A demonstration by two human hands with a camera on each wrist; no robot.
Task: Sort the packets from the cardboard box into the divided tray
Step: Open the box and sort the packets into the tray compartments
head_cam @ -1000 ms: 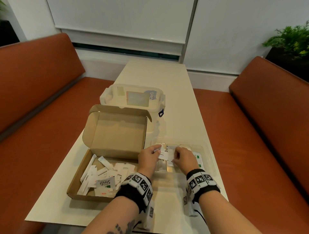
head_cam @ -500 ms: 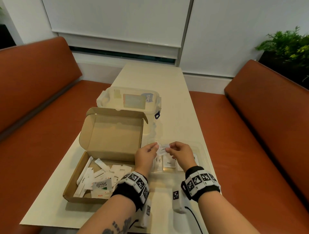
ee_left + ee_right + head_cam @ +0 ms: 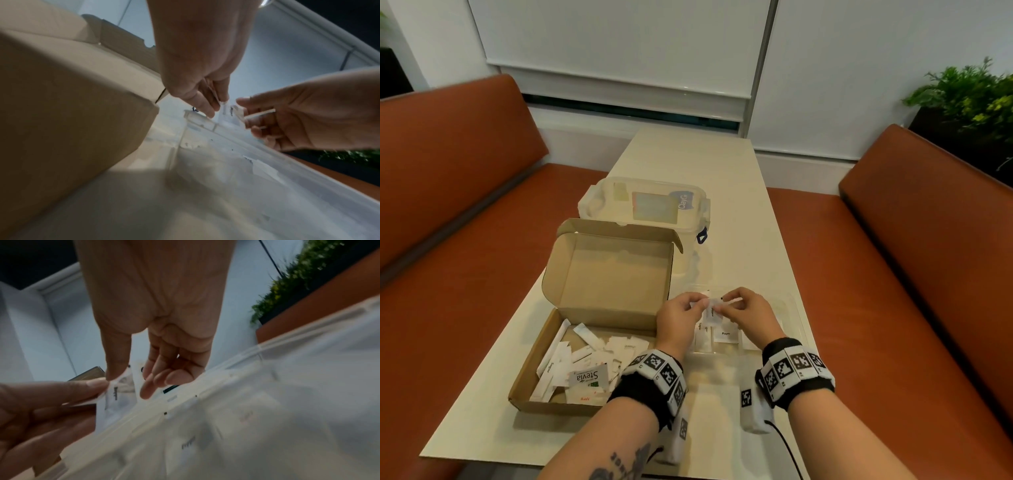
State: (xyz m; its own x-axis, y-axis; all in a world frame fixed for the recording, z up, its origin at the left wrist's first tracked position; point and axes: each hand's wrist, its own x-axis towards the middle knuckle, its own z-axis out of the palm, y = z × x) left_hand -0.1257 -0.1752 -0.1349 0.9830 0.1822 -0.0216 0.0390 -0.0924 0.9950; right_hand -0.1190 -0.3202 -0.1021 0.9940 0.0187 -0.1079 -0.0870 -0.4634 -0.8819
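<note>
Both hands — left hand (image 3: 677, 317), right hand (image 3: 748, 313) — pinch one packet (image 3: 711, 313) above the divided tray (image 3: 796, 320); light, limp — best held by its edges.

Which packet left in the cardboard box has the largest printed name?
The Stevia packet, at the near edge of the cardboard box. Its large dark lettering reads upside down from the head view; the other packets around it are plain white or carry only small print.
</note>
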